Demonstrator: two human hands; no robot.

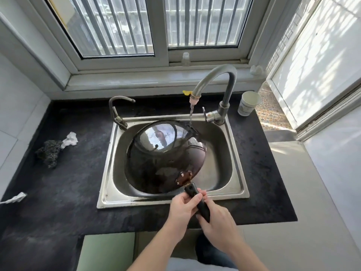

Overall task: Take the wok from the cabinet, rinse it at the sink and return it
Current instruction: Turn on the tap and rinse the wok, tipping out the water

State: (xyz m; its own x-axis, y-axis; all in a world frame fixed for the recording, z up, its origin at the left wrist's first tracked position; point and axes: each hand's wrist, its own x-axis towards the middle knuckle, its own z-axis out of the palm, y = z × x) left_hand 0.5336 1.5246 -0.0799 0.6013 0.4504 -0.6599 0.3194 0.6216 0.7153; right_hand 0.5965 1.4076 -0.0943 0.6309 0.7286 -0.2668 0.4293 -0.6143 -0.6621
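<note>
A dark, glossy wok [166, 157] is held tilted inside the steel sink [237, 173], its outer underside facing up. Water runs from the tall faucet [214, 79] and strikes the wok's far rim. The black wok handle [192, 191] sticks out over the sink's front edge. My left hand [183, 206] grips the handle from the left, and my right hand [216, 222] grips its end from the right. The wok's inside is hidden.
A second, smaller tap [117, 108] stands at the sink's back left. A paper cup [248, 103] sits on the black counter at the right. A dark scouring pad [49, 151] and crumpled white paper [70, 139] lie to the left. Green cabinet doors [106, 251] are below.
</note>
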